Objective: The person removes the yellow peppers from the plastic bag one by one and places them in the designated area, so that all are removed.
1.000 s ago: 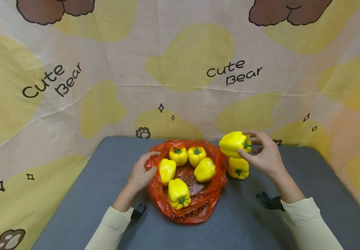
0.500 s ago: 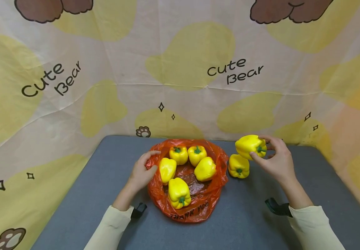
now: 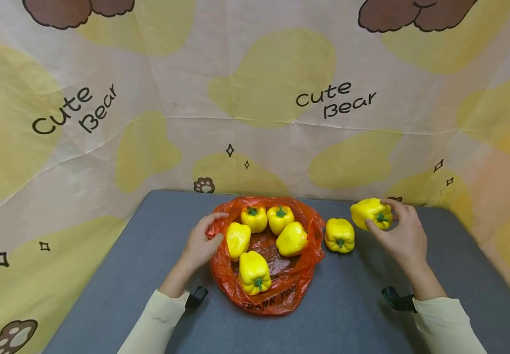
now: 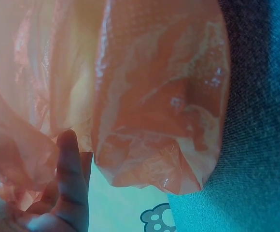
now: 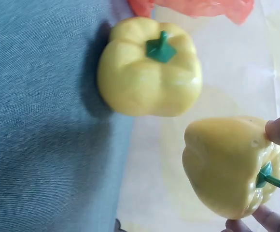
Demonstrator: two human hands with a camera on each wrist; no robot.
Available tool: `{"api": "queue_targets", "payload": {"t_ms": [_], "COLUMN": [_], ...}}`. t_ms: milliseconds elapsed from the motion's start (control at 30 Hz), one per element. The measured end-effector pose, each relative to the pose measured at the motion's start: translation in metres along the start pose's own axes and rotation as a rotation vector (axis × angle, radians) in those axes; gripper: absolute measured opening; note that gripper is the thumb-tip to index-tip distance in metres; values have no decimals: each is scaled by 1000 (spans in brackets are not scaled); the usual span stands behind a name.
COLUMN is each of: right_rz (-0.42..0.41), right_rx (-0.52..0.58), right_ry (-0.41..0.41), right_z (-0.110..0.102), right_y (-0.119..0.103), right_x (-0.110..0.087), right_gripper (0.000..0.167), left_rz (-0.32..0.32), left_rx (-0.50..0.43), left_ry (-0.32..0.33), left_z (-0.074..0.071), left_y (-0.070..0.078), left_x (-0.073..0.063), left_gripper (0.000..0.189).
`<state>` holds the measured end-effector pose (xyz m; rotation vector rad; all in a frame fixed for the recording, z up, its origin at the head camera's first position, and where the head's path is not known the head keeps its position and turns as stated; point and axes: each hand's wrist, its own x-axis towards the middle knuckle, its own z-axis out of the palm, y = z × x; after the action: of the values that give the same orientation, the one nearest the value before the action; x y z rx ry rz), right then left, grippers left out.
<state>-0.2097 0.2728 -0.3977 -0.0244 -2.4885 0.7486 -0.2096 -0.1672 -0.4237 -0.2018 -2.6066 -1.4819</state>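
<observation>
My right hand point(image 3: 404, 237) holds a yellow bell pepper point(image 3: 371, 214) near its green stem, between thumb and fingers. In the right wrist view this pepper point(image 5: 227, 166) is raised, its stem pointing toward the hand. A second yellow bell pepper point(image 3: 340, 236) rests on the table just right of a red plastic bag point(image 3: 224, 282). My left hand point(image 3: 201, 241) grips the bag's left rim, with the thin plastic point(image 4: 159, 106) filling much of the left wrist view. Inside the wide-mouthed bag, several yellow bell peppers lie around its wall, one of them point(image 3: 255, 273) at the front.
The grey table point(image 3: 157, 231) carries the bag and the loose pepper. Close behind its far edge hangs a patterned cloth point(image 3: 255, 123) with bear prints and lettering. A black strap point(image 3: 398, 300) sits at the right wrist, another strap point(image 3: 196, 297) at the left.
My right hand has carried its bell pepper rightward and slightly down, away from over the loose pepper and the bag. The left hand and the bag have stayed in place.
</observation>
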Motion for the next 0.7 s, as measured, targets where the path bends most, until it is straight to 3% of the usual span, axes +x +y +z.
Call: {"api": "queue_targets", "payload": {"t_ms": [333,700], "right_rz": [123,192], "right_rx": [-35,-46], "right_ry": [-61,-108], "right_z": [9,21], "right_y": [10,15], "right_x": [-6,-12], "right_gripper": [59,63], "left_rz": [-1,3], "left_rx": [4,10], "left_ry": [-2,0], "left_z": [0,-1], "left_y": [0,1], "left_x": [0,0], "left_gripper": [43,44]}}
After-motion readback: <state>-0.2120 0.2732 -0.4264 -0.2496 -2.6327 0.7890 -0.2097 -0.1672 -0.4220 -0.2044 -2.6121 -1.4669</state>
